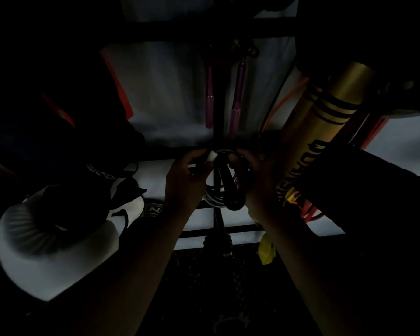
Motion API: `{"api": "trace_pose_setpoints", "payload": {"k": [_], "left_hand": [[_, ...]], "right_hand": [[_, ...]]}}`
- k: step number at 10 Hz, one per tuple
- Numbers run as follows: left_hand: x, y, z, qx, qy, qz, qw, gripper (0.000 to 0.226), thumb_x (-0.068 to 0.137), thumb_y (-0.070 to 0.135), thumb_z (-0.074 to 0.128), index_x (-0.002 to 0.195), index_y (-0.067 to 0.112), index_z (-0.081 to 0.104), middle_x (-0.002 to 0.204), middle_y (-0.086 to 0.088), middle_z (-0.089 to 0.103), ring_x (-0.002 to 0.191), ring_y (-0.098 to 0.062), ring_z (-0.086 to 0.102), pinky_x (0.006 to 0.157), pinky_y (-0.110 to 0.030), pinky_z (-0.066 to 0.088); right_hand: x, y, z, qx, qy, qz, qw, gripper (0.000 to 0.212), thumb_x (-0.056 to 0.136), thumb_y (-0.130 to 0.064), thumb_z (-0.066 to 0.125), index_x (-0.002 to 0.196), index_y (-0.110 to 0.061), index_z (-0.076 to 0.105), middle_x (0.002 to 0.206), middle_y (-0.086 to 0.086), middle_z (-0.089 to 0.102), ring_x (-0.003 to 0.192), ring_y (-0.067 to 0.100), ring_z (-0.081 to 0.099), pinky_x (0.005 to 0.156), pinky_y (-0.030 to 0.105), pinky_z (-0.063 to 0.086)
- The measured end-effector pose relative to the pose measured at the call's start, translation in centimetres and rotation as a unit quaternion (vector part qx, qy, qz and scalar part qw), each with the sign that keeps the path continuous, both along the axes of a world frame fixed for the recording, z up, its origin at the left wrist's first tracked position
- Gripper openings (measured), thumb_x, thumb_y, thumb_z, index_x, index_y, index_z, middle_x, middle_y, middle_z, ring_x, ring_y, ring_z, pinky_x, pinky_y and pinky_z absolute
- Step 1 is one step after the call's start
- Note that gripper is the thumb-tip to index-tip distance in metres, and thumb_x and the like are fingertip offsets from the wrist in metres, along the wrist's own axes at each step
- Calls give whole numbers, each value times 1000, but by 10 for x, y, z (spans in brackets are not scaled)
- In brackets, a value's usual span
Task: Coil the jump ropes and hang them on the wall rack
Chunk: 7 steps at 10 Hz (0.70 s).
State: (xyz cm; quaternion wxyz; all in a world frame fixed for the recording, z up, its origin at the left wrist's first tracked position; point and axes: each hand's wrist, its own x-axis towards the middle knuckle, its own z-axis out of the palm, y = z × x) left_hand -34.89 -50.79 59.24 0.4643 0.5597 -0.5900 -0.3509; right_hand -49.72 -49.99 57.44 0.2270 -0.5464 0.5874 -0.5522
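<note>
**Coiled rope held up at the rack**

Both hands meet at the middle of the dim view, closed on one coiled rope. The left hand pinches the bundle's upper left; the right hand clamps its right side, so the loops stay gathered and cannot spring open. The black handles hang down between the hands, the pale cord loops bunched beneath. The bundle sits against the rack's dark vertical bar, probably so a loop can be slipped over a hook; no hook is clear in the gloom. Higher on that bar a pink-handled rope already hangs. No containers can be made out, nor any contents.
</note>
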Motion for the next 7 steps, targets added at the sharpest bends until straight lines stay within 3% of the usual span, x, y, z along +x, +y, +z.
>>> {"api": "trace_pose_setpoints", "payload": {"k": [1,2,3,4,5,6,7], "left_hand": [[1,-16,-6,-13,-15,-7,1000,31,92,40,72,120,27,72,117,12,70,111,-7,65,99,-28,51],[-3,-21,-6,-34,-30,-37,998,24,95,32,69,118,28,70,101,25,65,97,17,60,89,-6,44],[-5,-20,0,-35,-33,-49,998,23,97,30,67,120,25,69,96,30,60,91,29,54,80,3,39],[-5,-25,-3,-22,-36,-54,998,22,99,30,64,120,24,69,94,32,56,85,35,49,75,6,35],[-6,-27,2,-25,-54,-73,996,17,100,26,63,117,26,66,92,31,52,79,40,44,71,7,33],[-5,-27,2,-30,-67,-61,995,26,99,18,66,124,15,70,101,18,62,83,26,54,72,7,34],[-4,-30,5,-22,-68,-56,996,30,98,17,67,127,18,70,115,10,66,96,10,58,74,7,35]], "right_hand": [[-3,-17,-4,85,-7,38,996,40,108,-25,53,142,-7,59,141,15,64,135,34,58,111,30,43],[-9,-29,-11,108,4,48,993,41,109,-16,49,147,-1,52,143,12,61,140,25,51,94,-7,19],[-5,-35,-12,93,24,46,994,38,110,-15,49,143,2,56,111,-17,59,117,6,54,90,-11,26],[-9,-38,-13,93,34,41,994,34,109,-17,50,138,-3,60,96,-28,42,101,3,51,104,10,42],[-7,-40,-5,122,3,51,991,19,109,-16,51,118,-33,51,94,-28,39,89,-11,43,86,0,41],[-6,-35,0,101,-1,18,995,13,105,-26,56,98,-37,56,96,-16,56,96,4,59,96,13,48],[-6,-33,3,69,21,16,997,14,104,-26,60,115,-21,68,113,-2,67,112,17,63,100,31,50]]}}
